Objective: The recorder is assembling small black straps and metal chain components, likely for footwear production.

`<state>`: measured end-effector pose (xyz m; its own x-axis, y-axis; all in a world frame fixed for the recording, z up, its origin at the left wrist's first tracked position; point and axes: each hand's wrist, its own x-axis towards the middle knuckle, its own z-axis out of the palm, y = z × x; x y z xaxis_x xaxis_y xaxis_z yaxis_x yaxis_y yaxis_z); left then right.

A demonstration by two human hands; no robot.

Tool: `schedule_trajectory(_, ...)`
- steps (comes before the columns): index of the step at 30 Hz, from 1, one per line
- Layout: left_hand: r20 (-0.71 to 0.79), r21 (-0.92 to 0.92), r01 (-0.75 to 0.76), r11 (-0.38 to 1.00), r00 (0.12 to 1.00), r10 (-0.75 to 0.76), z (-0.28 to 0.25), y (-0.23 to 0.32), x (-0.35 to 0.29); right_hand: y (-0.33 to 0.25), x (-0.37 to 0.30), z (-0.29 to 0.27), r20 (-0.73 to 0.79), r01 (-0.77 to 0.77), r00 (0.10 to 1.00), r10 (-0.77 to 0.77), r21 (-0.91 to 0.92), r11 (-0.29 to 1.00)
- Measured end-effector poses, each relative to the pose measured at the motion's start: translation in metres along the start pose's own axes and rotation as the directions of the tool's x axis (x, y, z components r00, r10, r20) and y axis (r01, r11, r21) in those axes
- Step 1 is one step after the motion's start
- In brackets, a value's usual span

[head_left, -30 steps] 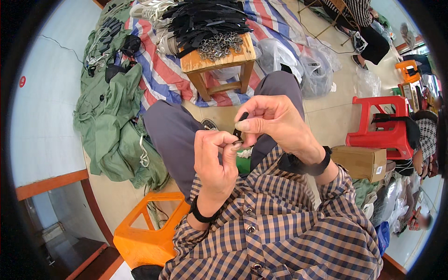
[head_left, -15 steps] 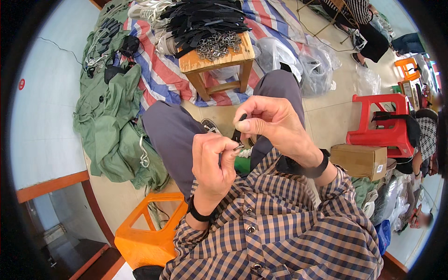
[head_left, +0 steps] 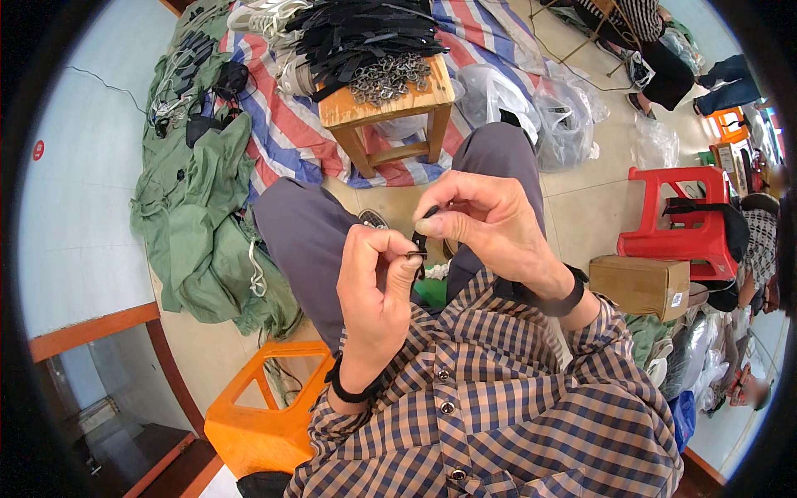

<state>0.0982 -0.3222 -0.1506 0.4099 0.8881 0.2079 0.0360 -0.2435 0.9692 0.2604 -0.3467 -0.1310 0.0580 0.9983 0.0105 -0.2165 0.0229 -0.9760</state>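
Above my lap, my right hand (head_left: 494,224) pinches the upper end of a short black strap (head_left: 419,242) between thumb and fingers. Lower down, the thumb and forefinger of my left hand (head_left: 369,278) close on a small metal ring (head_left: 416,254), which the strap meets or passes through; the fingertips partly hide the join. Ahead of my knees, a wooden stool (head_left: 342,113) bears a heap of black straps (head_left: 365,40) and a pile of small metal rings or buckles (head_left: 388,79).
Green cloth (head_left: 195,224) lies on the floor to the left, beside a striped tarp (head_left: 286,133). An orange stool (head_left: 249,436) is near my left elbow. On the right are a cardboard box (head_left: 635,286), a red stool (head_left: 677,236) and clear plastic bags (head_left: 564,120). Other people sit or stand beyond.
My left hand has shifted slightly left and turned, and more of the metal ring shows. The strap hangs more upright. My right hand barely moved. At far right, a person's blue-clad leg has come further into view.
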Motion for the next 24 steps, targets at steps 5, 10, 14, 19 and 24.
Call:
schedule_trajectory(5, 0.064, -0.111, 0.28, 0.953, 0.959, -0.275, -0.008, 0.015, 0.003, 0.001, 0.001, 0.001, -0.005, 0.083, 0.996, -0.085, -0.211, 0.974)
schedule_trajectory(10, 0.113, -0.147, 0.374, 0.916, 0.926, -0.36, -0.009, 0.013, 0.007, 0.003, 0.0, 0.005, 0.084, 0.364, 0.916, -0.393, -0.589, 0.721)
schedule_trajectory(14, -0.019, -0.114, 0.304, 0.946, 0.951, -0.308, 0.001, 0.01, 0.001, 0.003, -0.007, 0.013, 0.059, 0.32, 0.918, -0.392, -0.693, 0.646)
schedule_trajectory(19, -0.166, 0.263, 0.024, 0.964, 0.986, 0.021, 0.007, 0.004, -0.003, 0.003, -0.01, 0.015, -0.131, 0.115, 0.977, -0.167, -0.333, 0.936)
schedule_trajectory(24, -0.142, 0.338, -0.047, 0.94, 0.985, 0.1, 0.005, 0.005, -0.004, 0.005, -0.013, 0.014, -0.125, 0.076, 0.986, -0.107, -0.231, 0.97)
